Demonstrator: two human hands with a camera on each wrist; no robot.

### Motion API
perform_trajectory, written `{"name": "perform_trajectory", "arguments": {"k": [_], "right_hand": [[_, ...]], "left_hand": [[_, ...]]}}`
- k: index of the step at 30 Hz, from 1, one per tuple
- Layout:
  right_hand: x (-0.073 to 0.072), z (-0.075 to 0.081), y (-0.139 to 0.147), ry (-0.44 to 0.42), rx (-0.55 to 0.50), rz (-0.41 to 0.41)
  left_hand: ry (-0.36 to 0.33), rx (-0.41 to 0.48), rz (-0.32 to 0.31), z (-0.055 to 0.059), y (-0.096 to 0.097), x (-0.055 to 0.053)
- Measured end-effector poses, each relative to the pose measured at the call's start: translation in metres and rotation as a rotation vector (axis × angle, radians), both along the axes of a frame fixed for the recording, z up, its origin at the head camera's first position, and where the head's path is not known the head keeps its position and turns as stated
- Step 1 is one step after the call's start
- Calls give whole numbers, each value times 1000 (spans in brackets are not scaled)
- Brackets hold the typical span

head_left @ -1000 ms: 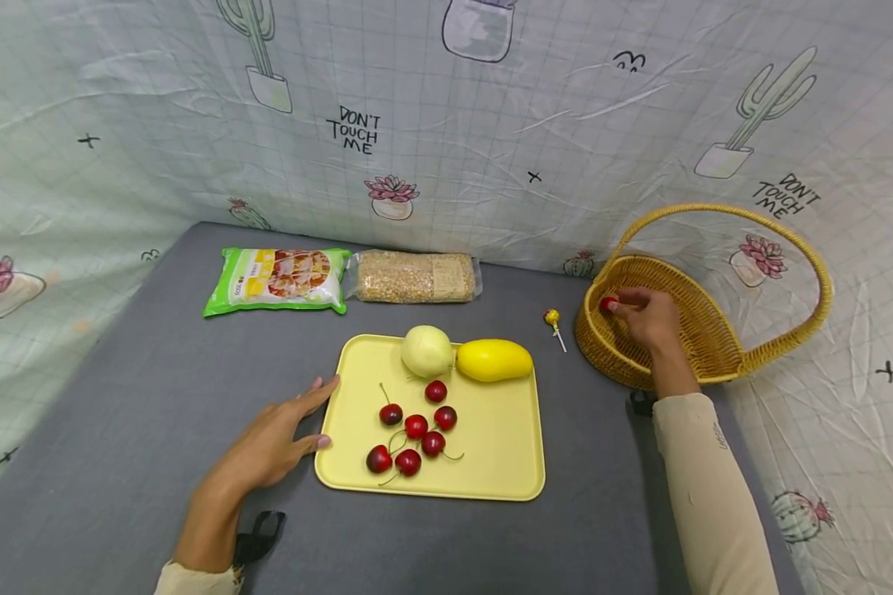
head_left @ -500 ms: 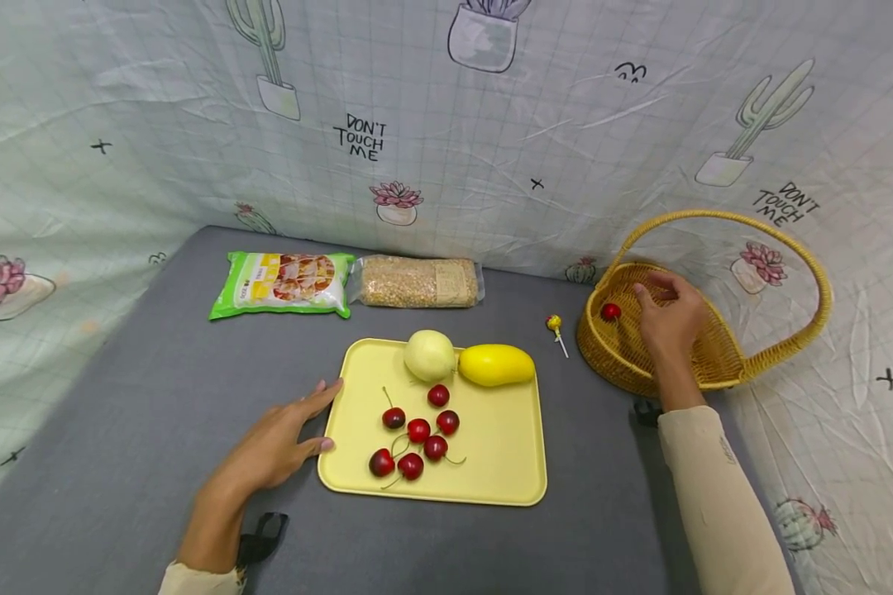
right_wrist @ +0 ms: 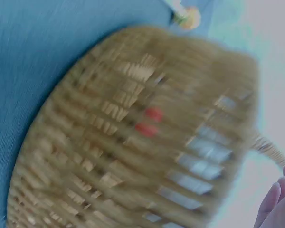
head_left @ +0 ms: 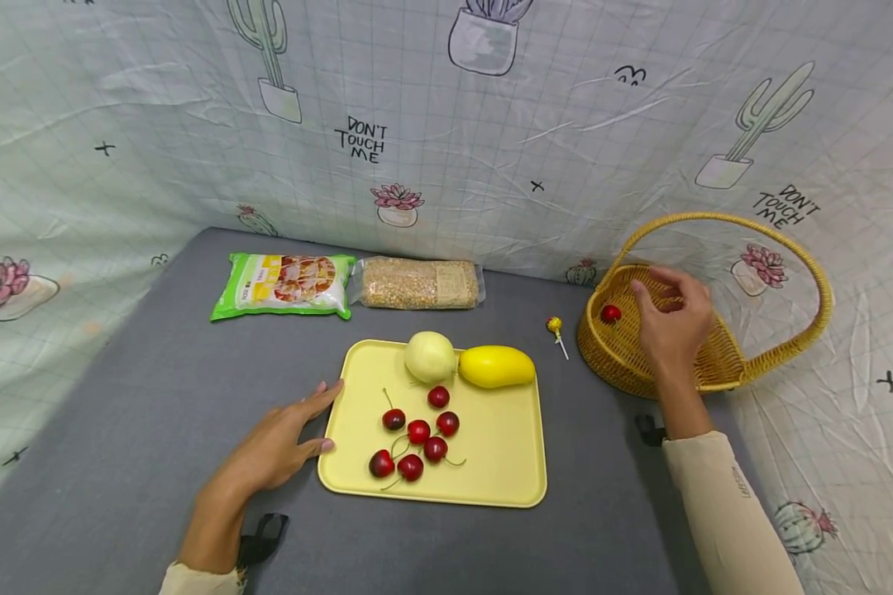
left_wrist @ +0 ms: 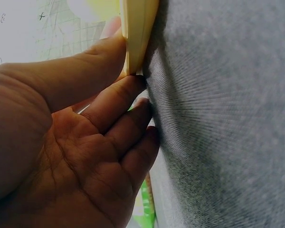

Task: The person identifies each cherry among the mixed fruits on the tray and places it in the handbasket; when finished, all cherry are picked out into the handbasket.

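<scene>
My left hand [head_left: 275, 446] rests at the left edge of a yellow tray [head_left: 502, 450], fingertips and thumb touching its rim; the left wrist view has the thumb against the tray wall [left_wrist: 134, 38]. Several dark red cherries [head_left: 418, 431], a pale green round fruit [head_left: 429, 357] and a yellow oblong fruit [head_left: 496, 366] lie in the tray. Over the wicker basket [head_left: 603, 361] at the right, my right hand [head_left: 673, 322] is raised with fingers apart and nothing between them. One red cherry [head_left: 610, 314] sits inside the basket; the right wrist view shows its red through the weave, blurred.
A lollipop [head_left: 556, 330] lies between tray and basket. Behind the tray are a green-and-white food bag [head_left: 286, 283] and a clear pack of grain [head_left: 420, 283]. The basket's tall handle [head_left: 824, 289] arches up on the right, close to the patterned cloth backdrop [head_left: 446, 124].
My right hand has let go of the cherry, which now lies in the basket, and has drawn up and to the right. The left hand stays at the tray. The head view has tilted slightly.
</scene>
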State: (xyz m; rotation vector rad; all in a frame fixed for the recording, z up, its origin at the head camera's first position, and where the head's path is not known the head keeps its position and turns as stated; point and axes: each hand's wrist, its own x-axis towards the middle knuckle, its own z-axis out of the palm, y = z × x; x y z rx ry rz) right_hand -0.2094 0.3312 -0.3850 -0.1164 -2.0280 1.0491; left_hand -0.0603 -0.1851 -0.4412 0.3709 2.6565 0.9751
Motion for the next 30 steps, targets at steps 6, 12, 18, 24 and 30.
{"name": "perform_trajectory", "arguments": {"k": [6, 12, 18, 24, 30], "right_hand": [[34, 26, -40, 41, -30, 70], [53, 23, -62, 73, 48, 170], [67, 9, -76, 106, 134, 349], [84, 2, -96, 64, 216, 494], [99, -11, -109, -72, 334, 598]], "left_hand": [[12, 2, -7, -1, -1, 1], [16, 0, -6, 0, -1, 1], [34, 0, -6, -1, 0, 1], [43, 8, 0, 0, 1, 1], [50, 3, -1, 0, 1, 2]]}}
